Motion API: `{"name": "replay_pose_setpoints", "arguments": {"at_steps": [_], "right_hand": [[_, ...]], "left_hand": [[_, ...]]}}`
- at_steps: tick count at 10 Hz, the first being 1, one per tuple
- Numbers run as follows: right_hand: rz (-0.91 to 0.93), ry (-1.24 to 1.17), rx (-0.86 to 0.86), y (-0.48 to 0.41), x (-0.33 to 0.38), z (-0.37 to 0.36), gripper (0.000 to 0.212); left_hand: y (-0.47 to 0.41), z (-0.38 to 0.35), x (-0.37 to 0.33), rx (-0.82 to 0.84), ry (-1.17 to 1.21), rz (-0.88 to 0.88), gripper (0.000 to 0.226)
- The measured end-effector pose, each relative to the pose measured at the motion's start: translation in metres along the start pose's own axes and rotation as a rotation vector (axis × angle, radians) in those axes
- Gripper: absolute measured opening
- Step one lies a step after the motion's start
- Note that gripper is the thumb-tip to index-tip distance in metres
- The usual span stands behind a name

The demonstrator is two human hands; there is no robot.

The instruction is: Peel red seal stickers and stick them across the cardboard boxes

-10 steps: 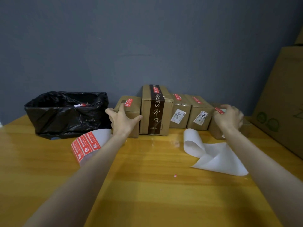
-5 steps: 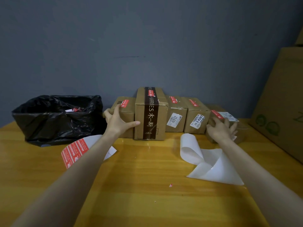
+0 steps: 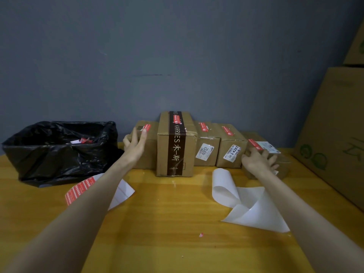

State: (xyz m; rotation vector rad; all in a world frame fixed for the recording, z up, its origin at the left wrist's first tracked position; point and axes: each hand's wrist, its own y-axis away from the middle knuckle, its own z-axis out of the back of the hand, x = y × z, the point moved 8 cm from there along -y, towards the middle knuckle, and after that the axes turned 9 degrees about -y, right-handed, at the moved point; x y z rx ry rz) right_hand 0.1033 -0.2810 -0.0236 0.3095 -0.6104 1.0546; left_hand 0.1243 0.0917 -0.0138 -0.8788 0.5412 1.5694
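Observation:
Several cardboard boxes stand in a row against the grey wall, each with a red seal sticker on top. My left hand lies with straight fingers against the front of the leftmost box, fingertips at its red sticker. My right hand rests with spread fingers on the low rightmost box, just below its red sticker. The tall box with a dark printed band stands in the middle. A sheet of red stickers lies curled under my left forearm.
A black bin bag with scraps sits at the left on the wooden table. A curled white backing sheet lies at the right. Large cardboard cartons lean at the far right. A red scrap lies on the table.
My left hand has slid upward along the leftmost box to its sticker. My right hand came off the top of the rightmost box and spread flat on its front. The view shifted slightly.

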Motion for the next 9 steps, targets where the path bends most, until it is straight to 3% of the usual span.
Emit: {"name": "replay_pose_setpoints", "arguments": {"at_steps": [3, 4, 6, 9], "right_hand": [[-0.032, 0.115, 0.003, 0.002, 0.013, 0.007, 0.061], [-0.006, 0.124, 0.011, 0.002, 0.018, 0.004, 0.063], [0.119, 0.061, -0.025, 0.016, 0.035, 0.002, 0.073], [0.445, -0.051, -0.071, 0.058, 0.094, 0.012, 0.075]], "left_hand": [[-0.019, 0.001, 0.006, 0.069, -0.073, 0.072, 0.063], [-0.012, 0.009, 0.003, 0.025, -0.144, 0.046, 0.059], [0.000, 0.031, -0.012, -0.113, -0.474, -0.171, 0.057], [0.044, 0.038, -0.055, -0.233, -0.536, -0.398, 0.053]]}}
